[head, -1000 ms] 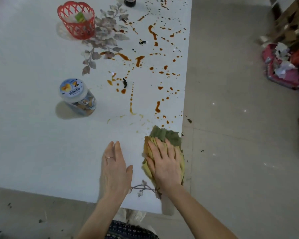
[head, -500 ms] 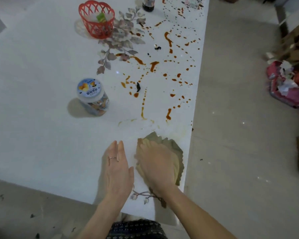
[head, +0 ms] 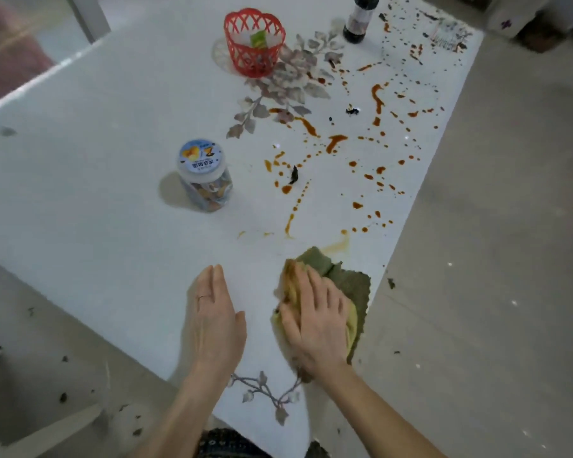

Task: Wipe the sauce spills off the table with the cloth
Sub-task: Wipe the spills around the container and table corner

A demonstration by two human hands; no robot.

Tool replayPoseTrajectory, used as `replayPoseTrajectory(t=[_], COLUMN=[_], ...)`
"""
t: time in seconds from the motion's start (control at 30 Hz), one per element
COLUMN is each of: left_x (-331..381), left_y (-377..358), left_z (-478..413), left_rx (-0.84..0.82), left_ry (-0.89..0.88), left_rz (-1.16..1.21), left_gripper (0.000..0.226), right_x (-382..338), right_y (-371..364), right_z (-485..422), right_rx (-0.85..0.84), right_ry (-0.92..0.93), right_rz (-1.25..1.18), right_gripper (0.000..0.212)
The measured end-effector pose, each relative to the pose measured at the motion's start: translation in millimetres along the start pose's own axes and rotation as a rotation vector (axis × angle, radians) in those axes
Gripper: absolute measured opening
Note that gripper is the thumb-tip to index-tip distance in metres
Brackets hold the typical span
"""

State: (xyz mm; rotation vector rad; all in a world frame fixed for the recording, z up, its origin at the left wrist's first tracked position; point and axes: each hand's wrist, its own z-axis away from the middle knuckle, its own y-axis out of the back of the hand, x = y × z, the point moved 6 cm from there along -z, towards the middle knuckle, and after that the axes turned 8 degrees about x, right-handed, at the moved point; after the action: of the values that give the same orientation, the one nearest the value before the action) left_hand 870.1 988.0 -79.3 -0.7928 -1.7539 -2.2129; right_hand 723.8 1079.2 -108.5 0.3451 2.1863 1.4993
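A crumpled green and yellow cloth (head: 351,279) lies near the right edge of the white table (head: 96,180). My right hand (head: 314,319) presses flat on it with straight fingers. My left hand (head: 212,312) rests flat on the bare tabletop just left of the cloth, a ring on one finger. Orange-brown sauce spills (head: 334,143) are spattered over the table beyond the cloth, up to the far end. A faint smear (head: 336,246) lies right at the cloth's far edge.
A clear jar with a printed lid (head: 200,175) stands left of the spills. A red plastic basket (head: 253,41) and a dark bottle (head: 359,21) stand farther back. Small dark scraps (head: 293,175) lie among the drops. Floor lies past the table's right edge.
The cloth under my right hand has slid back and to the right, leaving a faint smear where drops were. My left hand stays flat in place. The view has tilted.
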Motion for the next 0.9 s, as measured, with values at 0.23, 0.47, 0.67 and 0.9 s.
replayPoseTrajectory(t=[0.23, 0.47, 0.67, 0.9], left_x=[-2, 1, -4, 0], left_y=[-18, -15, -16, -13], left_z=[-3, -3, 0, -3], left_rx=[0.071, 0.090, 0.128, 0.099], left_ry=[0.065, 0.080, 0.086, 0.078], left_rz=[-0.088, -0.087, -0.048, -0.054], left_gripper=[0.074, 0.075, 0.083, 0.076], right_x=[13, -15, -61, -26], right_y=[-21, -17, -46, -49], right_z=[-57, -26, -81, -133], right_rx=[-0.098, -0.121, -0.260, -0.306], right_ry=[0.301, 0.506, 0.580, 0.240], right_rz=[0.012, -0.045, -0.056, 0.016], right_gripper=[0.053, 0.050, 0.052, 0.065])
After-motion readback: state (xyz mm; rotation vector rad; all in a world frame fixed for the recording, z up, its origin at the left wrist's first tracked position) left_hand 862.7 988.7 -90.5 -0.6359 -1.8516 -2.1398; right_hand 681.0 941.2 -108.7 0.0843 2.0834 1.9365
